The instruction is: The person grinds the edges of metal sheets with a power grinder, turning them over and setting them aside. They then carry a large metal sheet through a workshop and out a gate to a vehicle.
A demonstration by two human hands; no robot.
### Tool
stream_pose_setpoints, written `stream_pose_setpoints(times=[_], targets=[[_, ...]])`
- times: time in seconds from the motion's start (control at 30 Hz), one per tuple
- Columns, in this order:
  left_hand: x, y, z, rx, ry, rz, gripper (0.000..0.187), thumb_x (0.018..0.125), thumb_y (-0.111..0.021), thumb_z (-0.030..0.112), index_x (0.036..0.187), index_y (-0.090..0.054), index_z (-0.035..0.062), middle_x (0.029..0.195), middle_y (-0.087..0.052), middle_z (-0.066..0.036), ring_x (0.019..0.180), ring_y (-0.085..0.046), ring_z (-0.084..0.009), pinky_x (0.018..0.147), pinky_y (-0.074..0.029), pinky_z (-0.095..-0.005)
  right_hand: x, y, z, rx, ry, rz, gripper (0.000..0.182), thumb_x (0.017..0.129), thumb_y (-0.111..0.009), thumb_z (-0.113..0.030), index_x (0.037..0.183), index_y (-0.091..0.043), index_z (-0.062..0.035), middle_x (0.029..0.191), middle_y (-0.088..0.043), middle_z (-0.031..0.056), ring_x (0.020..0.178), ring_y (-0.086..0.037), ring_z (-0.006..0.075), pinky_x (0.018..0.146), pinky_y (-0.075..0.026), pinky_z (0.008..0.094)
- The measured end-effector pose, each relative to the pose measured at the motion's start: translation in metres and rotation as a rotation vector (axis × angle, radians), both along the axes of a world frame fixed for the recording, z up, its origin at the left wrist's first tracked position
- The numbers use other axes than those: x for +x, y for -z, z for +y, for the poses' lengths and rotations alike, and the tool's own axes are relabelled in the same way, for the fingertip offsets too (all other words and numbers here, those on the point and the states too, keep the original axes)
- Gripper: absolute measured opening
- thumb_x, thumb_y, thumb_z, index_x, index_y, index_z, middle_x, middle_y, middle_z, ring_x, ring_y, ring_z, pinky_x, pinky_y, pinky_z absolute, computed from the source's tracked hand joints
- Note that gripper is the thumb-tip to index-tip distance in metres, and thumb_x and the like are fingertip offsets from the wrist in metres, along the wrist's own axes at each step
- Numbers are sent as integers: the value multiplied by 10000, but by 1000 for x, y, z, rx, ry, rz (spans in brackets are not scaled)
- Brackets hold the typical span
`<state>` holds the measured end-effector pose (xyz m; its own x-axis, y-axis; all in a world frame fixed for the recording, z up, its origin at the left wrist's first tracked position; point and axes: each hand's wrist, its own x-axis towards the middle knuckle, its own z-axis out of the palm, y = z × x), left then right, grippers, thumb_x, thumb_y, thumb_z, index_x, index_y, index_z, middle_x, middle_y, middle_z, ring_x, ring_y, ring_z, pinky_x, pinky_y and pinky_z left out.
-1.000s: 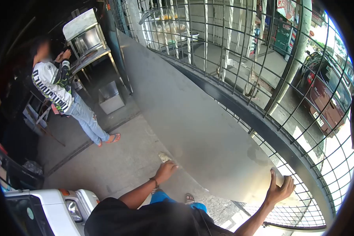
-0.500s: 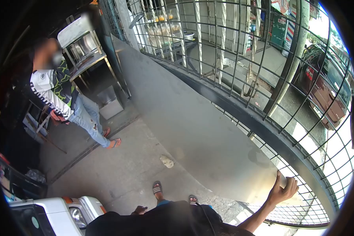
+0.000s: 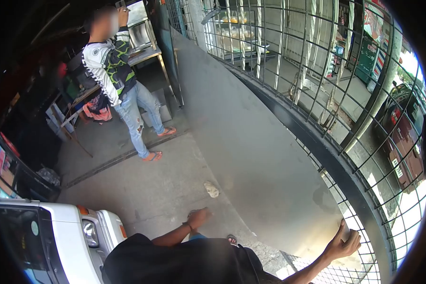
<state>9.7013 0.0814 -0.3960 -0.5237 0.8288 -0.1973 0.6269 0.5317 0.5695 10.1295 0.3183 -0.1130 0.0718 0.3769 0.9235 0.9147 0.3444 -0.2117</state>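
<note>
A large grey metal sheet (image 3: 260,146) stands on its edge, leaning against the barred gate. My right hand (image 3: 344,244) grips its near end, with the thumb on the near face and the fingers curled over the edge. My left hand (image 3: 200,217) is out in front of my body, over the concrete floor and apart from the sheet. Its fingers are smeared by motion, so I cannot make out whether they hold anything. A pale stone-like lump (image 3: 211,189) lies on the floor beside the sheet's bottom edge, just beyond my left hand.
Another person (image 3: 120,80) stands at the far left by a metal stand (image 3: 146,52), one hand raised. A white vehicle (image 3: 66,227) is at the near left. The mesh gate (image 3: 326,165) runs along the right, with a parked brown car (image 3: 404,146) outside.
My left hand has come forward and up from beside my body. My right hand keeps its hold on the sheet. The other person has turned and raised a hand; my view has shifted left.
</note>
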Motion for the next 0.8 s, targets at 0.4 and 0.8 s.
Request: stream_pose_setpoints(times=[0.4,0.8], targets=[[163,-303,197,1198,787,635,697,800,-678,487,1347,-478,105,1365,-494,-99,1290,-446,-265,1117,-277,-541,-2,-3,-4,-14,21,-20,471,792,-771,-373,613,-467,-60,561,-396,33,555,-429,214,567,-290,348],[183,-338,256,1367,691,638,544,669,-735,566,669,-548,55,686,-520,-42,714,-515,-196,696,-395,-341,7,2,-7,52,2,-70,537,857,-718,-406,577,-427,-53,527,-395,18,501,-390,191,518,-319,368]])
